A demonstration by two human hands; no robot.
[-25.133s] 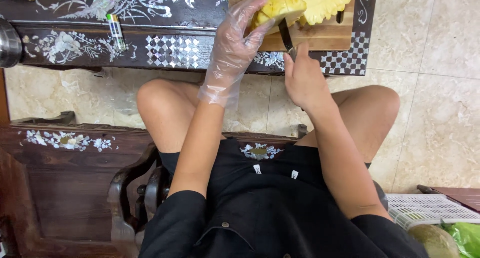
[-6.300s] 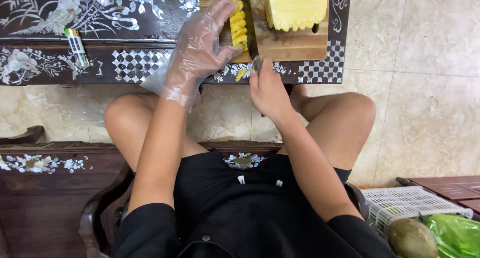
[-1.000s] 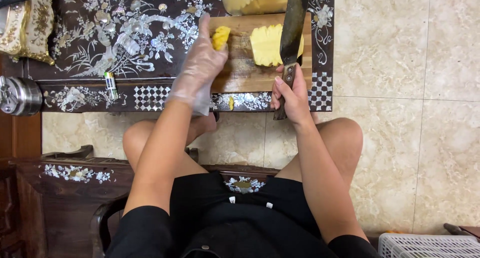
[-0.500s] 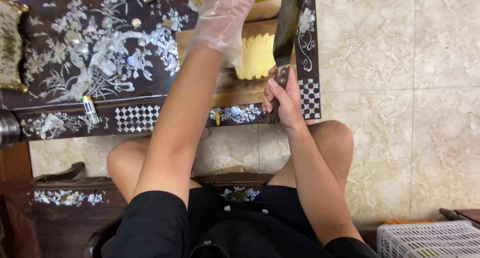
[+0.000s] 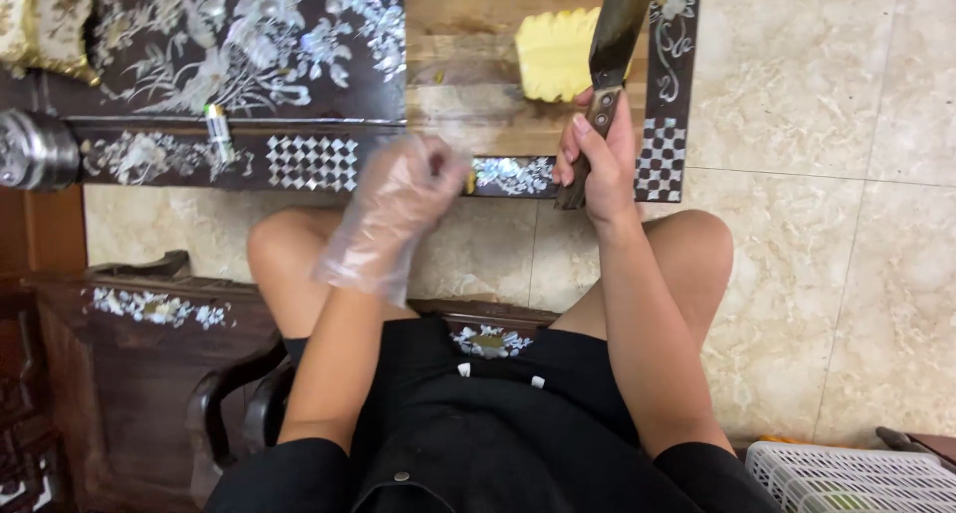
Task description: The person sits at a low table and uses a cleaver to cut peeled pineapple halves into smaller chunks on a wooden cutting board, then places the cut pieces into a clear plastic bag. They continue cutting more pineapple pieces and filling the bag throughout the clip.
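A peeled yellow pineapple piece (image 5: 555, 53) lies on a wooden cutting board (image 5: 460, 70) on the dark inlaid table (image 5: 249, 65). My right hand (image 5: 596, 154) grips the wooden handle of a large knife (image 5: 615, 35), whose blade points up and away beside the pineapple's right side. My left hand (image 5: 396, 209), in a clear plastic glove, hovers blurred near the table's front edge, below the board. Its fingers are curled and I cannot see anything in them.
A small green and white tube (image 5: 217, 129) lies on the table at left, with a metal canister (image 5: 35, 149) at the far left edge. A white plastic basket (image 5: 846, 476) sits at bottom right on the tiled floor (image 5: 827, 224). I sit on a carved wooden chair (image 5: 129, 354).
My left hand has drawn back from the far side of the board to the table's near edge. The right hand still holds the knife by the pineapple.
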